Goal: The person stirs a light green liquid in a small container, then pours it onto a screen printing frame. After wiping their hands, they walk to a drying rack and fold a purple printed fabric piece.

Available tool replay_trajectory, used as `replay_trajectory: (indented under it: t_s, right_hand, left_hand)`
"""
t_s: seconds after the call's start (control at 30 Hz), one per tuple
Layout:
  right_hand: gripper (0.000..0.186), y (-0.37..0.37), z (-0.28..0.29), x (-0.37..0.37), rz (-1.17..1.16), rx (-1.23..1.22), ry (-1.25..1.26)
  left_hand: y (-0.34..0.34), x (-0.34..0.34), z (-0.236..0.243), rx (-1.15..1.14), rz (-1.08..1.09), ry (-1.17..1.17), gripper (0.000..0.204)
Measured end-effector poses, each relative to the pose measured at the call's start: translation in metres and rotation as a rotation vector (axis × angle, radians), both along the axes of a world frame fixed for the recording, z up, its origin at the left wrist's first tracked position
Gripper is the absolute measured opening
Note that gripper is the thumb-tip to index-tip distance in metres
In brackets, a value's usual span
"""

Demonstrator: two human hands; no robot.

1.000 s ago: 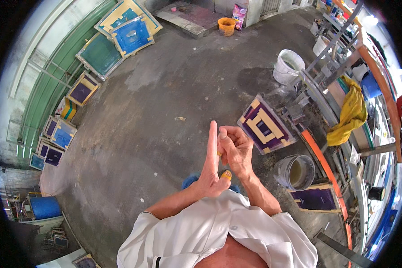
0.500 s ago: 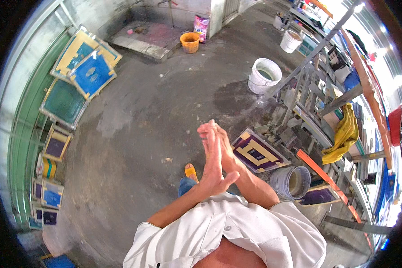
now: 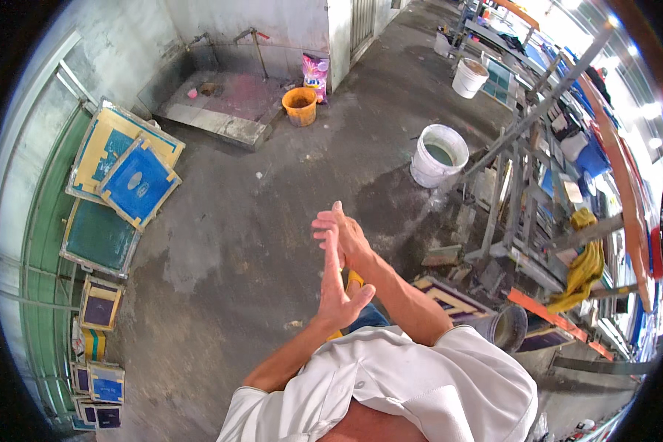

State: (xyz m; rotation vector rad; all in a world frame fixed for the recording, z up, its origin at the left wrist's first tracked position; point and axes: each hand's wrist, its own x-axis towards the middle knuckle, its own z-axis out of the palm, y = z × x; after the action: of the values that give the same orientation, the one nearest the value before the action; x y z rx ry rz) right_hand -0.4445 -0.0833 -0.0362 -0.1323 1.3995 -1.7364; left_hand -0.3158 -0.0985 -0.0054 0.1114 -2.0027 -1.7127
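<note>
In front of my white shirt, my two bare hands meet in mid-air over the grey floor. My left hand [image 3: 336, 295] points upward with its fingers stretched and its thumb out to the right. Across its fingertips lies my right hand [image 3: 352, 241], fingers extended to the left and partly overlapping the left ones. No object shows in either hand. Beneath them, a yellow slipper [image 3: 354, 280] on my foot is partly hidden by my arms.
A white bucket [image 3: 439, 156] holding liquid stands ahead right, near a cluttered metal rack [image 3: 516, 184]. An orange bucket [image 3: 300, 107] stands by a low wash basin [image 3: 221, 125]. Taped printing screens [image 3: 140, 184] lean along the left wall. A grey bucket [image 3: 510, 328] is at right.
My view has shifted, so the room sits lower in the picture and the slipper is more covered. My right hand has slid a little across my left fingers.
</note>
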Motion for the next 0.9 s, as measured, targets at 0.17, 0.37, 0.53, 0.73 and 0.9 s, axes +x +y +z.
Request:
replay_trajectory:
  t_s: [0.17, 0.37, 0.53, 0.73, 0.9]
  right_hand:
    - [0.052, -0.029, -0.004, -0.054, -0.018, -0.113, 0.047]
    - [0.032, -0.059, 0.031, -0.146, 0.075, -0.144, 0.081]
    - [0.032, -0.084, 0.013, -0.239, -0.131, -0.032, 0.110]
    - [0.043, -0.130, -0.012, -0.354, -0.291, 0.024, 0.022]
    - [0.037, -0.178, 0.006, -0.434, -0.498, -0.082, 0.180]
  left_hand:
    - [-0.059, -0.070, -0.002, 0.044, 0.108, -0.040, 0.115]
    - [-0.099, -0.166, 0.009, -0.041, 0.111, -0.143, 0.120]
    - [-0.125, -0.270, -0.001, -0.040, -0.066, -0.149, 0.120]
    - [-0.181, -0.384, -0.009, -0.054, -0.360, -0.190, 0.120]
    - [-0.241, -0.495, 0.008, -0.025, -0.401, -0.138, 0.113]
